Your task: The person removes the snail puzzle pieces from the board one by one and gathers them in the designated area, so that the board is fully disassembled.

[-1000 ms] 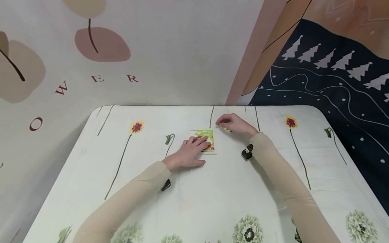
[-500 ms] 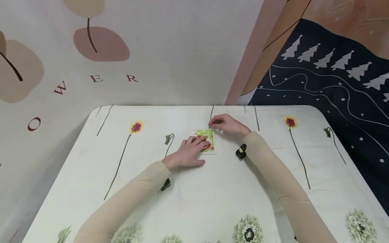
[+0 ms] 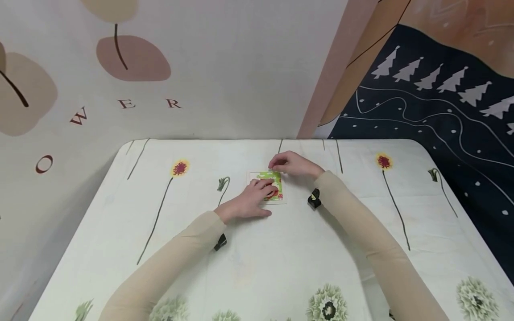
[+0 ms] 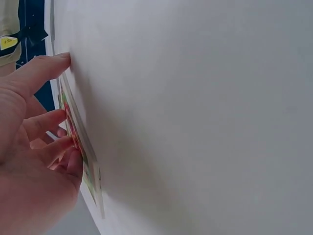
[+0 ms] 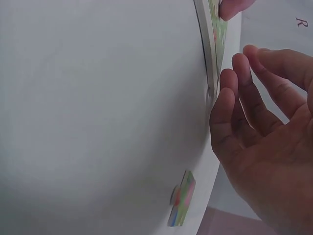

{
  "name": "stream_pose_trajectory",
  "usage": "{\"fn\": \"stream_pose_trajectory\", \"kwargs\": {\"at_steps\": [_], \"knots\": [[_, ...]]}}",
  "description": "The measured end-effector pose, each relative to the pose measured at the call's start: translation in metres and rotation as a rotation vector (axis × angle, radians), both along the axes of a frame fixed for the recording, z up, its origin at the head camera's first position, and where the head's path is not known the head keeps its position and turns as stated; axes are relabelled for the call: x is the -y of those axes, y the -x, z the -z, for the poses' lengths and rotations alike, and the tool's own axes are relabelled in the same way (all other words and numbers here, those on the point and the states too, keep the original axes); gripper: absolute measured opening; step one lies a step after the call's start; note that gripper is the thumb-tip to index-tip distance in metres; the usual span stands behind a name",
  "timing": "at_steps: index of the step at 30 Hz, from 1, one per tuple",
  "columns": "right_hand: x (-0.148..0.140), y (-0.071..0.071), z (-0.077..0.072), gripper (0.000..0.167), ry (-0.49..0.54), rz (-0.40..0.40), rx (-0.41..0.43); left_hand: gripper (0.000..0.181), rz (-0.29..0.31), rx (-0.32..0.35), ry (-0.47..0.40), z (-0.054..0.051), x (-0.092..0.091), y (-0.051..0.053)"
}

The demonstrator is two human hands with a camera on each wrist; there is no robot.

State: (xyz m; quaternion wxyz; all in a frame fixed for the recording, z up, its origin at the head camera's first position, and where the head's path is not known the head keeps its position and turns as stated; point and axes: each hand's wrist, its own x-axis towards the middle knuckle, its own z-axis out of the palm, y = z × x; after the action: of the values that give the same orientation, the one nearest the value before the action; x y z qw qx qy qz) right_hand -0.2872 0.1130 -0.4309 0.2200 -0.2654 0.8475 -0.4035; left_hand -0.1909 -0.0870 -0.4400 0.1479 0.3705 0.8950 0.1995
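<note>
A small square puzzle board [image 3: 279, 194], green with a red picture and a pale border, lies on the table. My left hand [image 3: 250, 199] rests on it, fingers spread over the picture and thumb out on the cloth. At the board's far right corner is my right hand [image 3: 296, 164], thumb tip and index fingertip together. Whether something sits between those fingertips cannot be seen. In the right wrist view, a loose puzzle piece [image 5: 183, 199], green with red and blue, lies on the table near the right hand [image 5: 269, 122]. The head view hides that piece.
A white cloth [image 3: 281, 258] with printed flowers covers the table. Behind it hangs a pale curtain [image 3: 241, 89] with printed letters, and a dark printed cloth [image 3: 433, 116] hangs at the right. Both wrists wear black straps.
My right hand has moved left, from beside the board to its far right corner. The left hand has stayed on the board.
</note>
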Motion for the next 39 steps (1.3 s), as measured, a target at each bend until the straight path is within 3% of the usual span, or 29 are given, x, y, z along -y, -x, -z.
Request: {"fn": "stream_pose_trajectory", "kwargs": {"at_steps": [10, 18, 29, 39], "knots": [[0.01, 0.002, -0.001, 0.017, -0.014, -0.082, -0.025, 0.07, -0.005, 0.07, 0.032, -0.001, -0.001, -0.003], [0.024, 0.006, -0.002, 0.018, -0.049, -0.141, -0.075, 0.07, -0.019, 0.067, 0.051, -0.001, 0.0, -0.003], [0.03, 0.003, 0.005, 0.023, -0.13, -0.165, -0.089, 0.071, -0.033, 0.086, 0.04, -0.005, -0.001, -0.005], [0.029, -0.001, 0.007, 0.021, -0.1, -0.146, -0.074, 0.071, -0.032, 0.079, 0.051, -0.004, -0.002, -0.005]]}}
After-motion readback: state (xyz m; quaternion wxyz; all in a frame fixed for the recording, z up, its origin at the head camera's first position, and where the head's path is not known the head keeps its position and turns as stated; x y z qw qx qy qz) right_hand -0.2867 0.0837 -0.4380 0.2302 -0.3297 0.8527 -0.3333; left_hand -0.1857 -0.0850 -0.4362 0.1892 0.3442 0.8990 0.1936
